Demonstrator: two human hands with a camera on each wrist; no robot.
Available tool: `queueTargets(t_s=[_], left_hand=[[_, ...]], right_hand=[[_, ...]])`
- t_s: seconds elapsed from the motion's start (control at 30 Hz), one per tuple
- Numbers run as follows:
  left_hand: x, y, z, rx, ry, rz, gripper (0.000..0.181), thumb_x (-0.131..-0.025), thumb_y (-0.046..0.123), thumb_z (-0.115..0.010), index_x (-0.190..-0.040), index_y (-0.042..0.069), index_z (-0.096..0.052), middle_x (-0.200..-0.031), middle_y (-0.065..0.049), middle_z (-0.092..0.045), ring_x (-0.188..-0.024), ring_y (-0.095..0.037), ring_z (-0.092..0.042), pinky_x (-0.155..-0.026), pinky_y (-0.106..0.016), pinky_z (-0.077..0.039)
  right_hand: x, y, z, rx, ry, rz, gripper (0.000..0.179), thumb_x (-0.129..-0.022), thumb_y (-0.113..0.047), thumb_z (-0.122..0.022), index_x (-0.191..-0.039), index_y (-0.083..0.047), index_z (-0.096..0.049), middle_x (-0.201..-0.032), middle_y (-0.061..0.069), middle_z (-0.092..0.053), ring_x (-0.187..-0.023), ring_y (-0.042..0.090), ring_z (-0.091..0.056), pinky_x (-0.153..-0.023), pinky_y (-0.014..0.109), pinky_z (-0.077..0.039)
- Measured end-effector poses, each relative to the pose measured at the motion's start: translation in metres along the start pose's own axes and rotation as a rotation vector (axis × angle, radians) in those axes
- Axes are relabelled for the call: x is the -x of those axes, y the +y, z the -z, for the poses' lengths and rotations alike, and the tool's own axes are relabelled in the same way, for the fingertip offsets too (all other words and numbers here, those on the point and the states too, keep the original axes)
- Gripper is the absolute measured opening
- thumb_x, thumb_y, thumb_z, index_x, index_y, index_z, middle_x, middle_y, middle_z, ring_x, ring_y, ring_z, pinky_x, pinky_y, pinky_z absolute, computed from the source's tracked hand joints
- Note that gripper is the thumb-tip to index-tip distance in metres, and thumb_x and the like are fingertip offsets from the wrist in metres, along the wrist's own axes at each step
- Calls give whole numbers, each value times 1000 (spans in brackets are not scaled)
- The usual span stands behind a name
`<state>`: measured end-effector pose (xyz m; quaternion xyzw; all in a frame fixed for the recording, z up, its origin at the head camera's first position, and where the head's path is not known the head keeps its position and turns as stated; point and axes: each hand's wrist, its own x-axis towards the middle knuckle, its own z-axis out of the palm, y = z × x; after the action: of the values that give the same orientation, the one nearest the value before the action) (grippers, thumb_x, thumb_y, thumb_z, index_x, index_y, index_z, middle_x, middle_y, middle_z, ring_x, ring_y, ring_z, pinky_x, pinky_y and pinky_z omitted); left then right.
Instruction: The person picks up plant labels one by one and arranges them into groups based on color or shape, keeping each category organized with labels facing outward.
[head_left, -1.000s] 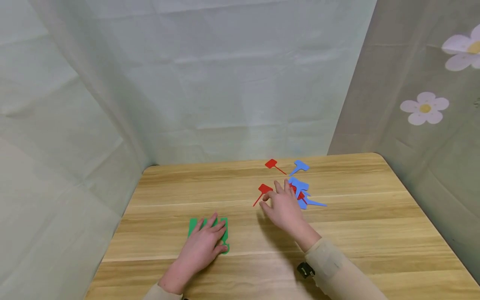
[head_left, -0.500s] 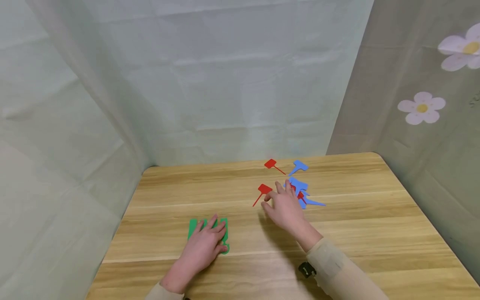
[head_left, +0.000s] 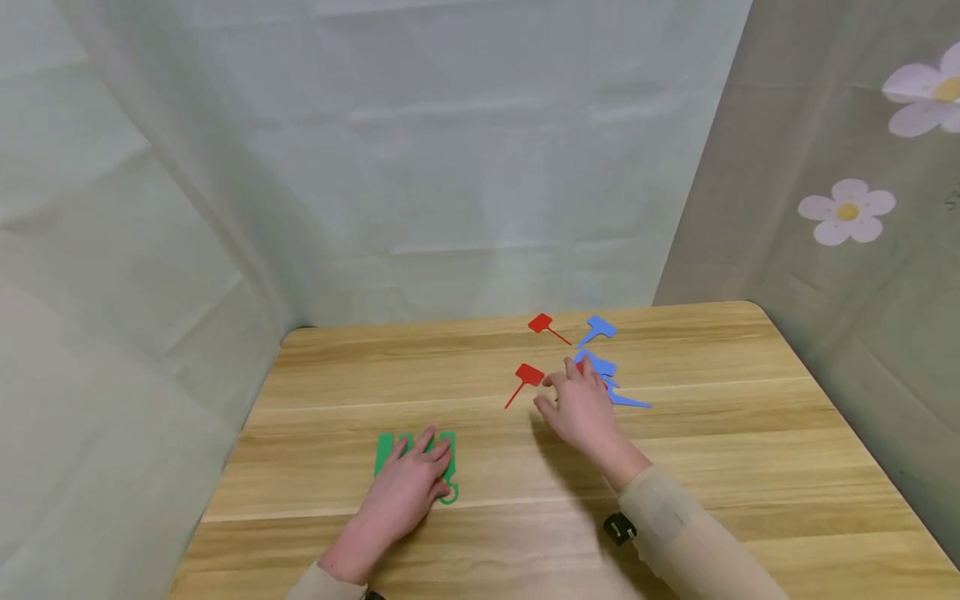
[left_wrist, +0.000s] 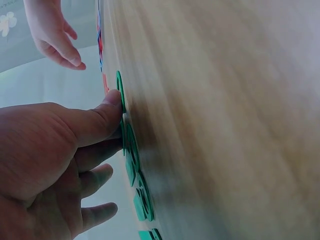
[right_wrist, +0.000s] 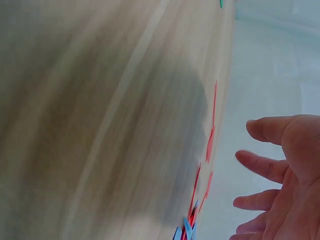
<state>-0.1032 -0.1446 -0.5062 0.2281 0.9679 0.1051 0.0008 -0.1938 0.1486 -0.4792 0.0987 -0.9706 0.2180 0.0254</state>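
Several flat green tags with ring-shaped ends (head_left: 385, 450) lie side by side on the table. My left hand (head_left: 405, 492) rests over them with spread fingers, hiding much of the row. In the left wrist view, its thumb (left_wrist: 112, 100) touches the ring of the nearest green tag (left_wrist: 119, 80). My right hand (head_left: 585, 410) hovers at a small pile of blue T-shaped plant labels (head_left: 632, 402) and red ones, covering part of it. The right wrist view shows those fingers (right_wrist: 255, 167) apart from each other and holding nothing.
Left of the pile lies a red T-shaped label (head_left: 529, 374). Farther back are another red label (head_left: 540, 322) and a blue one (head_left: 600, 326). A pale cloth curtain (head_left: 480, 167) hangs behind the wooden table (head_left: 315, 375).
My right hand has shifted slightly right, farther over the pile and away from the near red label. The left thumb has drawn in a little, baring the green ring's hole.
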Motion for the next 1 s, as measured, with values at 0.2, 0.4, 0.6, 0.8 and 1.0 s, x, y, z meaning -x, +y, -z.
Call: queueTargets(t_s=[0.2, 0.4, 0.6, 0.8, 1.0], left_hand=[[3, 1, 7, -4, -17, 13, 56, -91, 24, -85, -139, 0, -70, -150, -12, -63, -150, -41, -45, -115, -72, -37], [3, -1, 8, -8, -15, 17, 56, -90, 25, -86, -139, 0, -70, -150, -12, -63, -150, -41, -46, -115, -73, -38], [3, -2, 7, -2, -25, 15, 57, -91, 25, -86, -139, 0, -70, -150, -13, -63, -150, -41, -46, -115, -72, -38], [2, -3, 6, -2, -22, 17, 57, -90, 25, -86, -139, 1, -70, -149, -12, -63, -150, -41, -46, -114, -72, -38], [3, -2, 7, -4, -20, 19, 57, -89, 25, -86, -138, 1, -70, -148, -12, -64, -149, -41, -46, -114, -73, -39]], right_hand=[[-15, -4, -2, 60, -82, -55, 57, -101, -46, -73, -143, -8, -68, -165, 34, -36, -156, 60, -15, -125, 69, -22], [-31, -6, -11, 104, -121, -72, 64, -102, -50, -70, -151, -9, -62, -167, 33, -32, -157, 59, -13, -126, 68, -21], [-37, -7, -16, 120, -140, -86, 65, -103, -52, -67, -150, -9, -62, -167, 33, -31, -158, 58, -12, -126, 68, -20], [-41, -8, -17, 139, -131, -93, 66, -102, -54, -69, -150, -9, -62, -167, 34, -31, -158, 58, -12, -125, 69, -21], [-43, -12, -19, 142, -136, -84, 63, -101, -54, -69, -148, -11, -65, -167, 33, -31, -157, 59, -12, -125, 70, -21]])
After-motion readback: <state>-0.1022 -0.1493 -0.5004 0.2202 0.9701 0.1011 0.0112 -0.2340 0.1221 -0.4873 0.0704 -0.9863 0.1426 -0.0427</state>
